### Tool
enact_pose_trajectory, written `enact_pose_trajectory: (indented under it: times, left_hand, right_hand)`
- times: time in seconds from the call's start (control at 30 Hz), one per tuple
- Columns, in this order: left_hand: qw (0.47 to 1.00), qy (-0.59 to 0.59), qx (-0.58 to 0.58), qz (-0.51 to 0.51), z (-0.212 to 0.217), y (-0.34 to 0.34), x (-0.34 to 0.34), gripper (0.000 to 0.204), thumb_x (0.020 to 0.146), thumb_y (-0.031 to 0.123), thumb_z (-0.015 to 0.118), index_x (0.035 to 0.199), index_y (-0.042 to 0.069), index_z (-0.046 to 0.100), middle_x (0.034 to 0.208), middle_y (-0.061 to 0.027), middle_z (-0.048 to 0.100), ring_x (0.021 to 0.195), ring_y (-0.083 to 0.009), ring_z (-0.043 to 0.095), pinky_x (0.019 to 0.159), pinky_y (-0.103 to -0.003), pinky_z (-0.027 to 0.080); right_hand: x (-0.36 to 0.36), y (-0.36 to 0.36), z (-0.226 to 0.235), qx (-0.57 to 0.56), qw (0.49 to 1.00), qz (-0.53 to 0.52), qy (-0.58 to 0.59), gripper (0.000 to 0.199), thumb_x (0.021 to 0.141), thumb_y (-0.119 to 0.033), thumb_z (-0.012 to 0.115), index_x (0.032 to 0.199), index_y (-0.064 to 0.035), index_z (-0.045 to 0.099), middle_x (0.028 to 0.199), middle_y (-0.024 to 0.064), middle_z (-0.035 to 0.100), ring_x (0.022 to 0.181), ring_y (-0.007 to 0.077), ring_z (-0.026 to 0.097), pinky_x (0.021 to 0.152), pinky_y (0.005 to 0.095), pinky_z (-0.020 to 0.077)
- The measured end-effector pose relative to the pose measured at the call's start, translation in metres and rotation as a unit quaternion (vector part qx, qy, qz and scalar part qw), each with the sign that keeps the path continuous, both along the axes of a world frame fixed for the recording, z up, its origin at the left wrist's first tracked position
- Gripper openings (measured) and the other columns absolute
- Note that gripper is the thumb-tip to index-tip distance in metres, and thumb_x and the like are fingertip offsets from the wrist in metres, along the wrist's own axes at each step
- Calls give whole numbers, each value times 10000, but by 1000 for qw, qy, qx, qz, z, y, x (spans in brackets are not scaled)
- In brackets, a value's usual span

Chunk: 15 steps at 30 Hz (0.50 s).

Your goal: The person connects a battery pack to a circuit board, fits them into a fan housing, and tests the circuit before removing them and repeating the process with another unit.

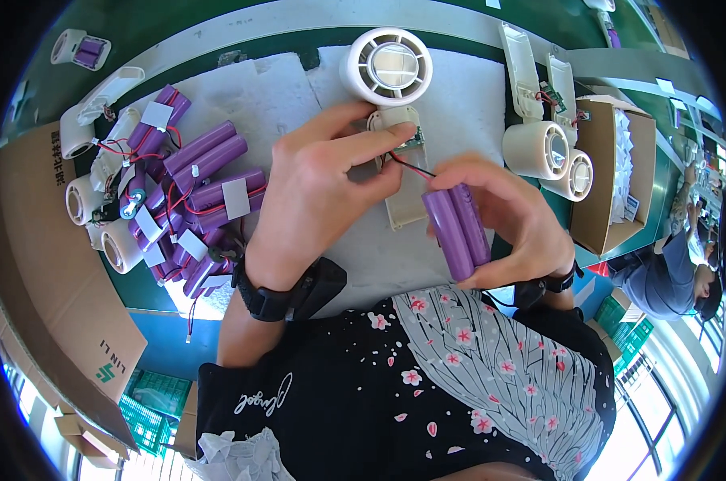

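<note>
A white handheld fan [395,66] lies on the pale work mat, its round grille at the far end and its open handle shell [406,212] toward me. My left hand [311,176] is closed on the fan's neck, its fingers pressed by a small green circuit board [416,141]. Red and black wires [415,168] run from there toward my right hand [531,220]. That hand is wrapped round a purple battery pack [457,231] of two cylindrical cells, held tilted beside the shell. Part of the wires and the board are hidden by my left fingers.
Several purple battery packs [206,156] with wires are heaped on the left. More white fan bodies [122,244] lie beyond them. At the right are two fans [535,150] with open shells and a carton [612,176]. A large cardboard box [58,264] borders the left; another person [660,268] sits far right.
</note>
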State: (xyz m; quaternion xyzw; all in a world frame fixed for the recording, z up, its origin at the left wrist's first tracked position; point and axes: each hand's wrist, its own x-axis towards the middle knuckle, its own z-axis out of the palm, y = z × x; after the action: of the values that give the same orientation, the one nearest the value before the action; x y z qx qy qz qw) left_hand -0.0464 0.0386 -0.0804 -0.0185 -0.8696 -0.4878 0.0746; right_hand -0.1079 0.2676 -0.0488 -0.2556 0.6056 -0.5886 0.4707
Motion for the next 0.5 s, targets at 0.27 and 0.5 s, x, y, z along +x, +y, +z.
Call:
enact_pose_trajectory:
  times: [0.27, 0.5]
  left_hand:
    - [1000, 20, -17, 7, 4, 2, 3, 370, 705, -39, 708, 1055, 77, 742, 1024, -160, 692, 837, -254, 711, 704, -294, 561]
    - [999, 27, -27, -21, 3, -4, 3, 340, 729, -5, 743, 1060, 74, 737, 1029, -186, 686, 814, -310, 699, 688, -309, 552]
  right_hand:
    - [-5, -3, 5, 57, 982, 31, 175, 862, 544, -160, 909, 1302, -45, 515, 1269, 117, 504, 1063, 246, 575, 924, 366, 482]
    - [10, -22, -4, 76, 959, -29, 270, 819, 520, -85, 873, 1266, -46, 537, 1203, 109, 582, 1085, 257, 562, 895, 350, 484]
